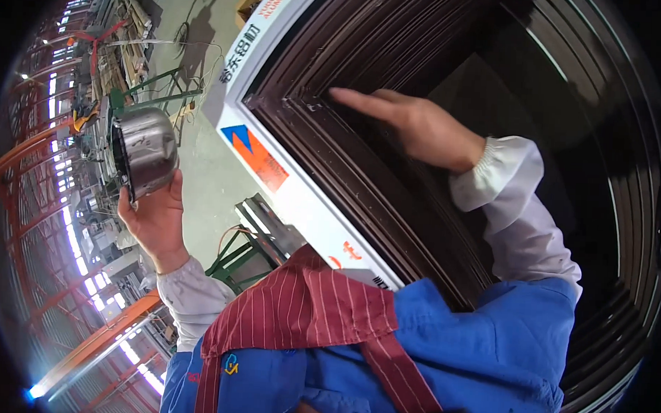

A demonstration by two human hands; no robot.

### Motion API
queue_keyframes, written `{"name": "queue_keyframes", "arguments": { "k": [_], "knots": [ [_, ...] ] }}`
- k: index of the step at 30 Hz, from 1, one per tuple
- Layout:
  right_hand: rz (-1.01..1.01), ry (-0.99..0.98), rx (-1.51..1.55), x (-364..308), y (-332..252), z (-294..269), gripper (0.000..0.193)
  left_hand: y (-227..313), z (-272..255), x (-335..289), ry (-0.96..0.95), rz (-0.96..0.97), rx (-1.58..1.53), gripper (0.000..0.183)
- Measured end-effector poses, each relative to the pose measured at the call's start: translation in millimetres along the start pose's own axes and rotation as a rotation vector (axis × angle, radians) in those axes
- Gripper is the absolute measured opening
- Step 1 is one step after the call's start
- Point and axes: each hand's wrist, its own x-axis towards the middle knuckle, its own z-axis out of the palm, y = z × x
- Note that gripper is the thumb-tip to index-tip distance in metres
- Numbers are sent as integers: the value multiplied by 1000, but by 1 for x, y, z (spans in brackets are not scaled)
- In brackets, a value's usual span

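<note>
My left hand (155, 218) is closed on a shiny stainless steel bowl (149, 148), raised off to the left. The bowl's inside is turned from view, so what it holds, if anything, is hidden. My right hand (428, 130) hovers over a stack of dark brown metal frames (360, 186), slightly blurred. Its index finger is stretched out toward an inner corner of the stack, and nothing shows in the hand. Whether the fingertip touches the frame I cannot tell. White printed film (302, 198) covers the frames' outer edge.
The stack stands close against my front and spreads far to the right. Green metal stands (160, 88) and more profiles (261, 219) lie beyond it on the left. A cardboard box (249, 5) sits on the grey floor (202, 129) at the far side.
</note>
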Motion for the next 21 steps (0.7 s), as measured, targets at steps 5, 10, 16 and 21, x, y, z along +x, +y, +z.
{"name": "queue_keyframes", "arguments": {
  "k": [5, 10, 16, 21],
  "knots": [
    [-89, -24, -306, 19, 6, 42, 78, 7, 1, 0, -32, -23, 36, 56],
    [-100, 39, -456, 35, 13, 57, 75, 11, -12, 0, -51, -29, 46, 58],
    [-140, -71, -399, 48, 24, 58, 80, 9, -3, 1, 20, -33, 78, 58],
    [-303, 16, -222, 48, 28, 61, 78, 9, 0, 4, 10, -23, 77, 59]
  ]
}}
